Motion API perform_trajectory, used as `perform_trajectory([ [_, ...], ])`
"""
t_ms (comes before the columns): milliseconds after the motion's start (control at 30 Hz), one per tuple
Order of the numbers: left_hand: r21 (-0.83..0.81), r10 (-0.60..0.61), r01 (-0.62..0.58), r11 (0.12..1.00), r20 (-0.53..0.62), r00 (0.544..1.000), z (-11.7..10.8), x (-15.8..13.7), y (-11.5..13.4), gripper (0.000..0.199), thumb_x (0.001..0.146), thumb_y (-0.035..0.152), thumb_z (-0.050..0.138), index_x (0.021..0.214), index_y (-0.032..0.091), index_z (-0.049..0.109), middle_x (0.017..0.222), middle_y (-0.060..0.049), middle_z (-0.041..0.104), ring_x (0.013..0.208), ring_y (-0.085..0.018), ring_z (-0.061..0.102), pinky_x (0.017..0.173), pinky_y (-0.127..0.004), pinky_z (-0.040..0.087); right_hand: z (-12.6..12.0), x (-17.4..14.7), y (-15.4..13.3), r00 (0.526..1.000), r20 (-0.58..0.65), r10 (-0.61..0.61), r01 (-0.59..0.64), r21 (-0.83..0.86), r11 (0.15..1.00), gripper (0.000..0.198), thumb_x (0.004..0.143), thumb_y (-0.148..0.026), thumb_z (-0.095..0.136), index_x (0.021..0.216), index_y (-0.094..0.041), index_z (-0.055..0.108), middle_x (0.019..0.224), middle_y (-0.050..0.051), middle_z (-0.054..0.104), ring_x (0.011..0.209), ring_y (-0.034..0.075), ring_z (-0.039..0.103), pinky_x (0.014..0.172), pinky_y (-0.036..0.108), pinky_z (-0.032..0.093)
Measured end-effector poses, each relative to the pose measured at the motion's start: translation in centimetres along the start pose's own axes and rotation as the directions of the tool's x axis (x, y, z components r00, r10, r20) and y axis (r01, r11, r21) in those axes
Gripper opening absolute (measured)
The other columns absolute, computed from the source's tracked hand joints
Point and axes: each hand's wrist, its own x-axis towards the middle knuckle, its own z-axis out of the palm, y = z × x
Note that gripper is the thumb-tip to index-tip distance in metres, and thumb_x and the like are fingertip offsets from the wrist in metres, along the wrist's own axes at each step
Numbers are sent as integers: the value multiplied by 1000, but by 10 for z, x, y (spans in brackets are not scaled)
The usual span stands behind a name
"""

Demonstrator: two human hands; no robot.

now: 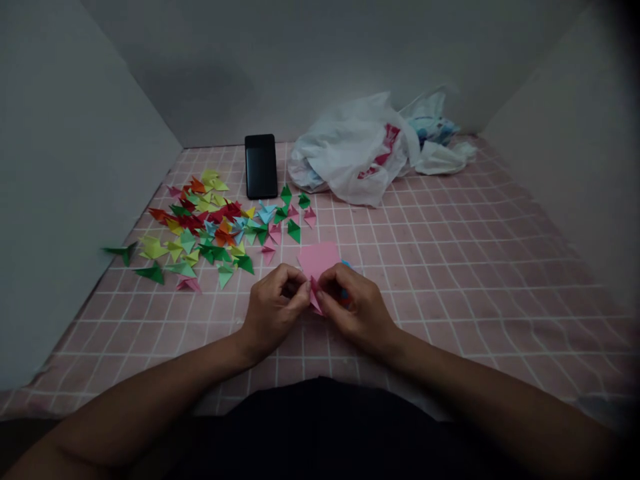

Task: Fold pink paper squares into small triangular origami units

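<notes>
Between my two hands is a small folded piece of pink origami paper (315, 297), its point toward me. My left hand (277, 300) pinches its left side with thumb and forefinger. From the other side my right hand (357, 303) pinches it too. Just beyond my fingertips lies flat pink paper (320, 255) on the cloth. Bits of blue paper (346, 264) and orange show beside and behind my right hand, mostly hidden by it. Left of my hands, many folded paper cranes (215, 252) in green, yellow, red, orange, blue and pink are spread out.
A pink and white checked cloth (450, 267) covers the surface. Behind the cranes lies a black phone (261, 167). A crumpled white plastic bag (350, 150) with red print sits at the back, with a blue and white packet (435, 130) beside it. Pale walls enclose three sides.
</notes>
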Motion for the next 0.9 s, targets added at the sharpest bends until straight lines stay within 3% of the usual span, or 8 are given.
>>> perform_trajectory([
  [233,-44,-25,28,999,84,996,0,0,-1,9,86,18,63,95,18,61,75,1,63,63,-10,61,58,-22,48,0,1,3,999,0,-50,50,-40,998,16,86,-9,55,75,-19,50,72,1,55,65,13,50,60,27,39],
  [400,-7,-19,20,1000,107,994,-1,1,2,6,86,17,60,81,17,64,72,-1,64,62,-12,60,59,-24,47,-1,1,3,997,0,-80,80,-26,996,15,86,-8,55,77,-19,51,74,1,54,67,14,50,61,27,38],
  [567,-64,-95,101,993,94,991,-3,3,3,8,86,21,61,79,17,63,69,0,64,60,-11,59,57,-24,47,-4,4,3,998,27,58,-61,134,989,14,94,-17,51,80,-18,57,75,2,58,69,14,55,65,29,42],
  [667,-101,-100,108,989,79,992,-3,5,2,9,86,22,63,78,17,64,69,0,64,60,-11,59,57,-23,47,-5,5,3,988,61,144,-153,185,971,8,91,-21,58,83,-18,59,76,2,60,69,14,56,62,28,43],
  [900,-126,-96,116,985,152,984,-3,5,1,6,87,21,63,84,18,65,73,-2,68,64,-12,63,60,-24,50,-1,2,4,997,-13,78,-77,38,996,17,85,-9,58,72,-20,53,69,-1,56,63,12,52,59,27,39],
])
